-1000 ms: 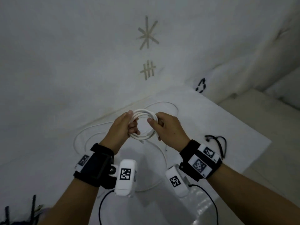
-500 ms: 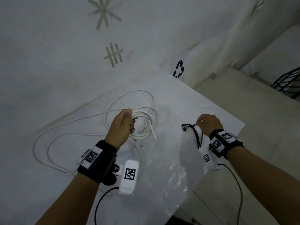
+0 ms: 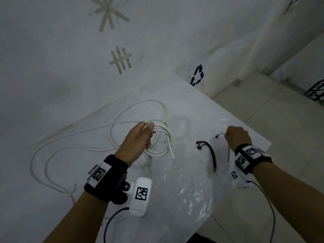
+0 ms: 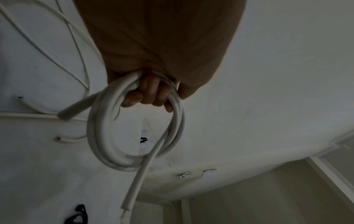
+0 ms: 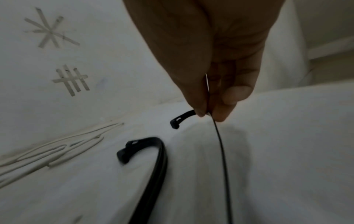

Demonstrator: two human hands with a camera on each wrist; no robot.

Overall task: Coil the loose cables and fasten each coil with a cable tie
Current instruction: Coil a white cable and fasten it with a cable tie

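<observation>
My left hand (image 3: 140,139) grips a small coil of white cable (image 3: 164,140) above the white table (image 3: 201,106). In the left wrist view my fingers (image 4: 147,94) curl through the coil (image 4: 107,121), and its cut end (image 4: 127,206) hangs down. My right hand (image 3: 235,137) pinches a black cable tie (image 3: 219,135) near the table's right edge. The right wrist view has thumb and fingertips (image 5: 220,112) closed on that tie (image 5: 182,118), its tail (image 5: 222,151) trailing toward the camera. Other black ties (image 3: 208,151) lie between my hands.
More white cable (image 3: 57,151) lies in long loose loops on the table at the left, and another loop (image 3: 140,109) sits behind the coil. Crinkled clear plastic (image 3: 189,195) covers the table's near part. The table's right edge (image 3: 263,148) drops to a tiled floor (image 3: 280,116).
My right hand has let go of the coil, moved right to the black ties and pinched one up. The left hand alone keeps the coil. The head view has swung right.
</observation>
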